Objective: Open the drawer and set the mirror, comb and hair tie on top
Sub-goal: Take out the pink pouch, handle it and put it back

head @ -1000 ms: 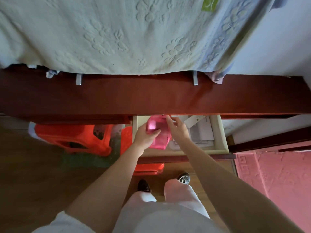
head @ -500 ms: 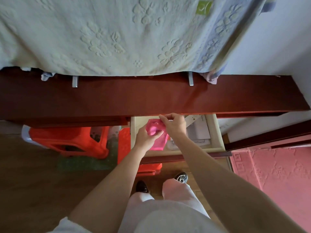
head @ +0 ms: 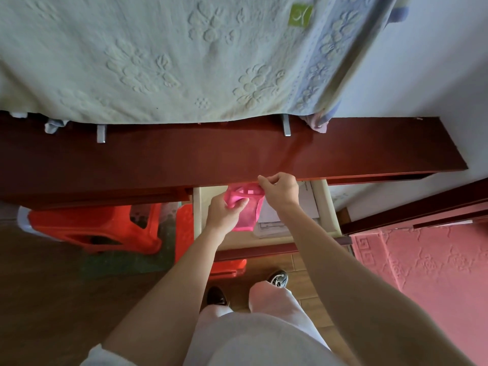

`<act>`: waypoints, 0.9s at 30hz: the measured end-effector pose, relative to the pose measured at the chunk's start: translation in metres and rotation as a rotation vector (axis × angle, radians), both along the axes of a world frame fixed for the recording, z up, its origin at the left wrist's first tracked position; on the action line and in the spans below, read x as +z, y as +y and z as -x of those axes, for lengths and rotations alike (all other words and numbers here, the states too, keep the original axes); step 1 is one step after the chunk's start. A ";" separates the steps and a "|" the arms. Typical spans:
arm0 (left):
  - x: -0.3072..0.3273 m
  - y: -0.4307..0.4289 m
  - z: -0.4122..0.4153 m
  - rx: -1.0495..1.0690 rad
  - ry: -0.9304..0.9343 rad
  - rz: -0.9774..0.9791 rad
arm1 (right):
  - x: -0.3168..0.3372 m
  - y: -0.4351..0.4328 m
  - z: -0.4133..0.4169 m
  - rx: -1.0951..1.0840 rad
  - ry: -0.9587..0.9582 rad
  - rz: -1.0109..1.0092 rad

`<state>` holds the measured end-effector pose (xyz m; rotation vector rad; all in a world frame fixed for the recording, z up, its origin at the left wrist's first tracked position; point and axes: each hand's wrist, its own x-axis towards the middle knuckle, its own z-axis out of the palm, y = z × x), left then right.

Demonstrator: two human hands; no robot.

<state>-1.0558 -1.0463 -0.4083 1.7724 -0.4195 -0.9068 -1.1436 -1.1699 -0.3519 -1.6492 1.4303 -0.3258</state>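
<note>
The cream drawer (head: 332, 207) under the dark red desk top (head: 237, 151) stands pulled out. Over it I hold a pink mesh pouch (head: 249, 210). My left hand (head: 224, 211) grips the pouch's upper left side. My right hand (head: 281, 190) pinches its top edge at the desk's front lip, fingers closed on the rim. Mirror, comb and hair tie are not visible; the pouch's contents are hidden.
White papers (head: 298, 207) lie in the drawer's right part. Red plastic stools (head: 105, 228) sit under the desk to the left. A pale embossed cloth (head: 171, 56) hangs at the back of the desk. A pink mat (head: 427, 270) covers the floor at right.
Both hands have lifted the pink pouch slightly toward the desk edge. My right hand moved from the pouch's side to pinching its top rim.
</note>
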 end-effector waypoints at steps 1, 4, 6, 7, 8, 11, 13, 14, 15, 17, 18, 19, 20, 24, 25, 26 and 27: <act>0.002 -0.002 0.000 0.031 0.058 0.009 | -0.001 -0.005 0.003 -0.017 -0.011 -0.017; 0.008 -0.010 0.003 0.058 0.176 0.043 | -0.005 -0.016 0.015 -0.086 -0.087 -0.127; 0.011 -0.015 0.005 0.060 0.220 0.071 | -0.005 -0.022 0.023 -0.146 -0.204 -0.274; 0.013 -0.019 0.007 0.057 0.244 0.090 | -0.004 -0.024 0.028 -0.170 -0.256 -0.347; 0.015 -0.021 0.008 0.053 0.267 0.103 | -0.004 -0.026 0.032 -0.184 -0.290 -0.409; 0.018 -0.029 0.016 0.036 0.305 0.121 | -0.002 -0.031 0.045 -0.211 -0.362 -0.503; 0.021 -0.035 0.025 0.027 0.321 0.136 | 0.004 -0.033 0.057 -0.256 -0.396 -0.559; 0.023 -0.040 0.030 0.022 0.324 0.142 | 0.006 -0.034 0.064 -0.283 -0.406 -0.595; 0.026 -0.045 0.033 0.020 0.323 0.149 | 0.006 -0.037 0.071 -0.298 -0.417 -0.632; 0.031 -0.056 0.039 0.044 0.349 0.191 | 0.005 -0.043 0.082 -0.296 -0.425 -0.707; 0.035 -0.060 0.041 0.066 0.381 0.219 | 0.005 -0.047 0.087 -0.279 -0.419 -0.735; 0.041 -0.066 0.043 0.086 0.415 0.238 | 0.005 -0.050 0.091 -0.264 -0.418 -0.759; 0.045 -0.071 0.044 0.103 0.440 0.253 | 0.006 -0.053 0.095 -0.261 -0.428 -0.787; 0.061 -0.098 0.053 0.165 0.458 0.323 | 0.014 -0.066 0.108 -0.284 -0.502 -0.830; 0.064 -0.103 0.057 0.183 0.449 0.328 | 0.016 -0.070 0.110 -0.261 -0.496 -0.808; 0.065 -0.108 0.060 0.199 0.442 0.330 | 0.018 -0.074 0.113 -0.238 -0.493 -0.787; 0.066 -0.112 0.063 0.216 0.446 0.333 | 0.020 -0.079 0.115 -0.214 -0.496 -0.768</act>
